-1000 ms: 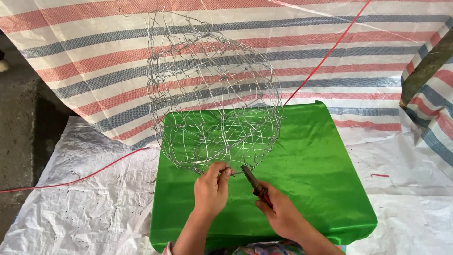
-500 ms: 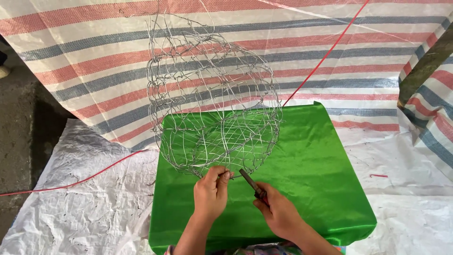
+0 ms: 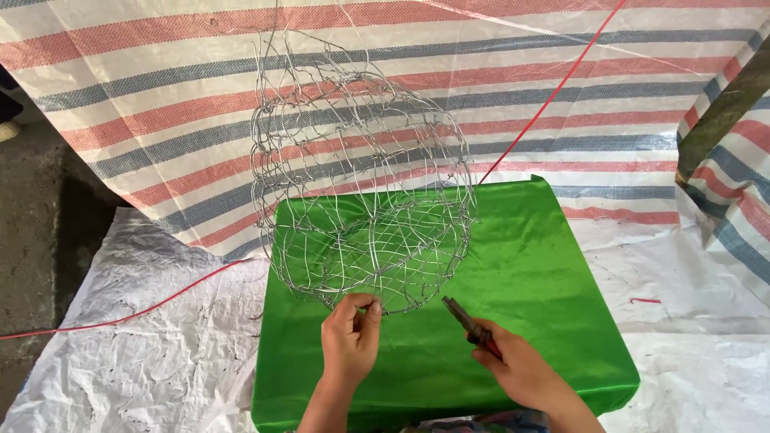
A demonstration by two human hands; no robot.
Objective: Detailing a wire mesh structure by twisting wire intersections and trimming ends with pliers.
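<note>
**Left hand on the wire rim, pliers waiting to the right**

A wire mesh basket [image 3: 365, 188] stands tilted on a green cloth-covered tabletop [image 3: 545, 273], its open round frame facing the camera and its long axis running up and away from the person toward the striped tarp [image 3: 160, 104] hung behind. The left hand [image 3: 350, 337] is at the basket's lower near rim, thumb and fingers pinched on a strand of wire there; its grip is clenched on the basket. The right hand [image 3: 521, 373] lies lower and to the right, apart from the mesh, its grip clenched around the handles of a pair of pliers [image 3: 469, 325]. The pliers' nose points up and to the left, toward the stretch of rim just right of the left hand, with a short gap of green cloth between the tip and the wire; whether the nose is parted or pressed together cannot be told. So the left hand is the nearer one, touching the basket, while the tool is near but not touching. A red cord [image 3: 561, 88] runs diagonally across the tarp behind. White crumpled sheeting [image 3: 136, 353] covers the ground beside the tabletop.
</note>
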